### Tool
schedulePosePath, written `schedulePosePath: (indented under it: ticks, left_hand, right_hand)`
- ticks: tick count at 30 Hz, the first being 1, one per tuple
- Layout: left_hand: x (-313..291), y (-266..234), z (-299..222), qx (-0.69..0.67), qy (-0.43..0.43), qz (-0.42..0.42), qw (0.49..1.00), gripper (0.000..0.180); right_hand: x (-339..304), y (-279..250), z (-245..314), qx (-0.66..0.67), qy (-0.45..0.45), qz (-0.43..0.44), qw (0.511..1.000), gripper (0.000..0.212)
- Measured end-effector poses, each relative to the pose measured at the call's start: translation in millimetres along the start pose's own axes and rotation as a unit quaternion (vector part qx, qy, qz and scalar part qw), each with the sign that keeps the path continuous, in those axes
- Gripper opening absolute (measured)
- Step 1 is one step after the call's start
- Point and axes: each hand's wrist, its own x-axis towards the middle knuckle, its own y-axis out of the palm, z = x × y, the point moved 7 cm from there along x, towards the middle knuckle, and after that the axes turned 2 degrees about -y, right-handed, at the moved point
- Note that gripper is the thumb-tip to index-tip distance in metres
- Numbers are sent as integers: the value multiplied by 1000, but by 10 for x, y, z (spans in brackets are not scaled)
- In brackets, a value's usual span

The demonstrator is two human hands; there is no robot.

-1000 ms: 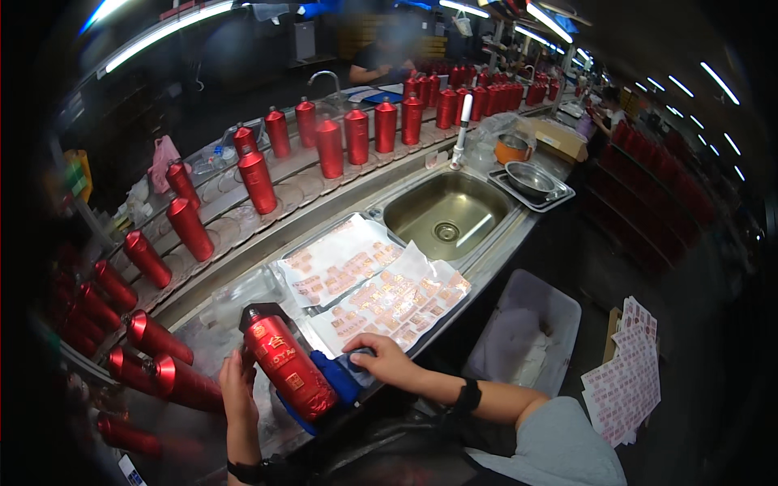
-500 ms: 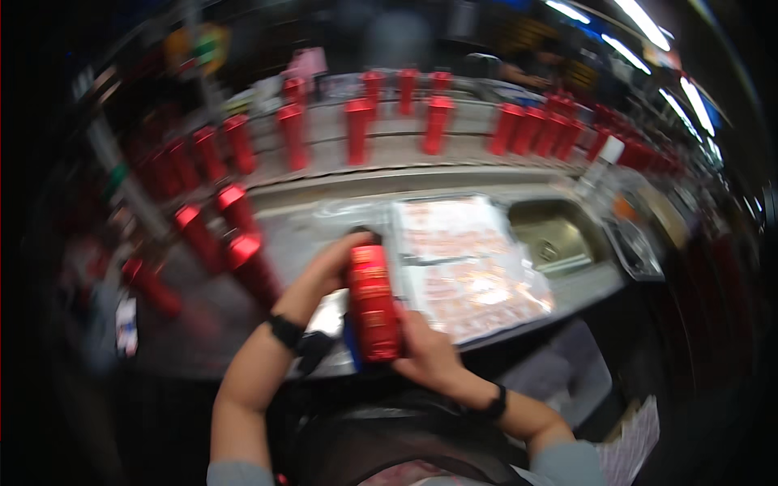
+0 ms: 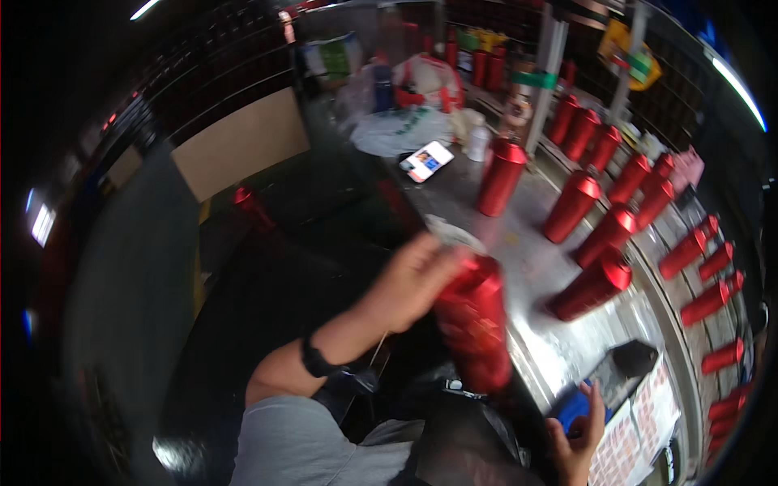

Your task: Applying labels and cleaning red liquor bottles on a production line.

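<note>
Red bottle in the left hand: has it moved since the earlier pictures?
Yes. The red bottle has moved left, farther from the sticker sheets it was beside.

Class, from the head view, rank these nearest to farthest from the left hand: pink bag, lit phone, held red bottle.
1. Held red bottle: in the left hand.
2. Lit phone: beyond the left hand.
3. Pink bag: far back, right side.

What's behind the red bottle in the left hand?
Beyond the top of the red bottle in the left hand, a pale, blurred thing peeks out; I can't tell what. The metal counter shows to the bottle's right. Anything straight behind the bottle is covered.
</note>
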Motion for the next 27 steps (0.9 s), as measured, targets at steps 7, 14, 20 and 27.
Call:
schedulePosePath:
  ticks: [7, 14, 20, 27]
  left_hand:
    - [-680, -3261, -463, 308, 187, -486, 797, 22]
    - [-884, -5508, -222, 555, 173, -647, 494, 37]
    - [-1052, -6344, 65, 555, 11, -715, 425, 48]
    - [-695, -6213, 104, 618, -34, -682, 390, 50]
  right_hand:
    - [165, -6, -461, 116, 131, -46, 983, 65]
    - [224, -320, -992, 29, 173, -44, 983, 63]
    - [217, -441, -1295, 5, 241, -25, 970, 65]
    - [215, -528, -1293, -44, 189, -78, 978, 58]
